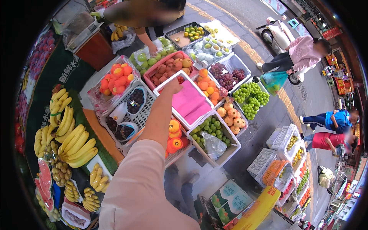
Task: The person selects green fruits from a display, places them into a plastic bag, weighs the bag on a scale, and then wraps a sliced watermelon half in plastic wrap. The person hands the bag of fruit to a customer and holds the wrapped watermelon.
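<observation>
My left hand (174, 87) reaches over a white plastic basket (158, 91) lined with bright pink sheet (188, 100). Its fingers are bent together and point down at the far left corner of the basket. A few small red fruits (180, 79) show right beside the fingertips. Whatever the fingers hold is hidden under them. A short pale sleeve covers the upper part of my left arm. My right hand is out of view. Beyond the basket stands a pink crate (147, 78) with reddish-brown round fruit (168, 69).
Crates of green fruit (209, 128), pomegranates (234, 117), oranges (207, 86) and grapes (251, 99) border the basket. Dark grapes (136, 99) and bananas (78, 145) lie left. Another person's hand (152, 49) rests at bagged green apples (142, 57). A person in pink (304, 53) walks at right.
</observation>
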### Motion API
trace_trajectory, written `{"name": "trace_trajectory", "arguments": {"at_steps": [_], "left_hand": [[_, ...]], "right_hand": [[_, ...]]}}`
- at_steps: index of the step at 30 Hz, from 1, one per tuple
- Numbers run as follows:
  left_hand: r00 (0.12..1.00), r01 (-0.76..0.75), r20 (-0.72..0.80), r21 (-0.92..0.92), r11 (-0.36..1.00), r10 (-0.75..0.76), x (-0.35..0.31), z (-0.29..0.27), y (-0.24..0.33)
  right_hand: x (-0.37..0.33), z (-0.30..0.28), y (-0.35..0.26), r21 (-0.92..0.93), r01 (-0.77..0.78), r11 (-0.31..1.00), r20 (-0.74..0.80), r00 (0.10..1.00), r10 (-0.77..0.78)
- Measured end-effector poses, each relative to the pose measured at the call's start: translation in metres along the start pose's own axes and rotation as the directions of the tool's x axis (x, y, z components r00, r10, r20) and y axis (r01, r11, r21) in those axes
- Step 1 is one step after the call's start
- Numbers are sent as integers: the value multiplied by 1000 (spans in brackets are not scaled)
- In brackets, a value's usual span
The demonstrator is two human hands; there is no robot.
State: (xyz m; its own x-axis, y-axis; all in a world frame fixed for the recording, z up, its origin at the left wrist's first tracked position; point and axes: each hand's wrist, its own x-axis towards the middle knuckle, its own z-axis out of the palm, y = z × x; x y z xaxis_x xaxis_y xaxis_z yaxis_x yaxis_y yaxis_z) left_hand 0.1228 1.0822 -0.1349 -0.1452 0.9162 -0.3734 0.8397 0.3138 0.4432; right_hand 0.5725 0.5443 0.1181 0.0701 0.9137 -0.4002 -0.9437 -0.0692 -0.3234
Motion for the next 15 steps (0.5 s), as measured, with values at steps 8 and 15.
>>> {"name": "trace_trajectory", "arguments": {"at_steps": [8,15], "left_hand": [[996,-87,29,-73,994,89,5,-25,42],[994,-96,52,-44,994,98,41,3,8]], "right_hand": [[4,16,14,39,52,998,-16,999,-51],[1,33,16,94,73,993,61,995,-79]]}}
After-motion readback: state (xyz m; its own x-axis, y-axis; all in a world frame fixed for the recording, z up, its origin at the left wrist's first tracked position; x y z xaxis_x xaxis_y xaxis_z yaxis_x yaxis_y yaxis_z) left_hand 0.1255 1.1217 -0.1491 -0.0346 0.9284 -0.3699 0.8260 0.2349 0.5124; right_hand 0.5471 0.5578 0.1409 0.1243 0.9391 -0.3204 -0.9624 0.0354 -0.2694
